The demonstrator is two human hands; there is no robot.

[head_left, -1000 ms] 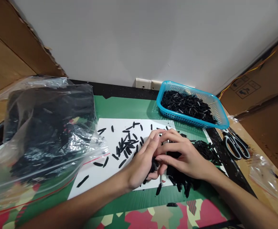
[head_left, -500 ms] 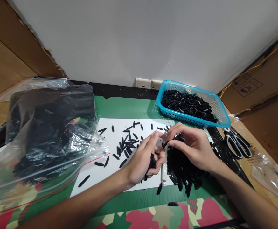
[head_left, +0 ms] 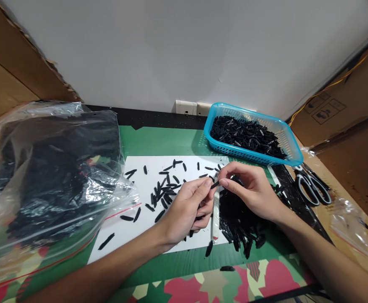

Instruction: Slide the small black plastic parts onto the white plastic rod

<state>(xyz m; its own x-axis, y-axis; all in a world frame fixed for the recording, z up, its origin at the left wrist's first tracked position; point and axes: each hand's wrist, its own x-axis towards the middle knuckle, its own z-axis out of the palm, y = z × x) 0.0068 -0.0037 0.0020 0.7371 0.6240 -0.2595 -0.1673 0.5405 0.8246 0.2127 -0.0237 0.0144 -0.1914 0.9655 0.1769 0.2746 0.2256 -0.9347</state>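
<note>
green mat point(head_left: 158, 141) below; left hand point(head_left: 182, 208) curls round black pieces point(head_left: 200, 217), right hand's point(head_left: 255, 189) closed fingertips pinch another, probably light, brittle: grip mid-length.

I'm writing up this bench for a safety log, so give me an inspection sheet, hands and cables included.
Surface: green covering, camouflage-patterned front; white paper strewn with black pieces.
Things: a short black piece between both hands' fingertips; dark pile at the paper's right; blue basket partly filled with similar pieces.
Clutter: large clear bag, left; scissors and small bag, right.
Hands: left hand curled around more pieces; right hand pinching the short one.
Cables: yellow-orange cable along the right-hand cardboard.
Surroundings: grey wall, sockets.
</note>
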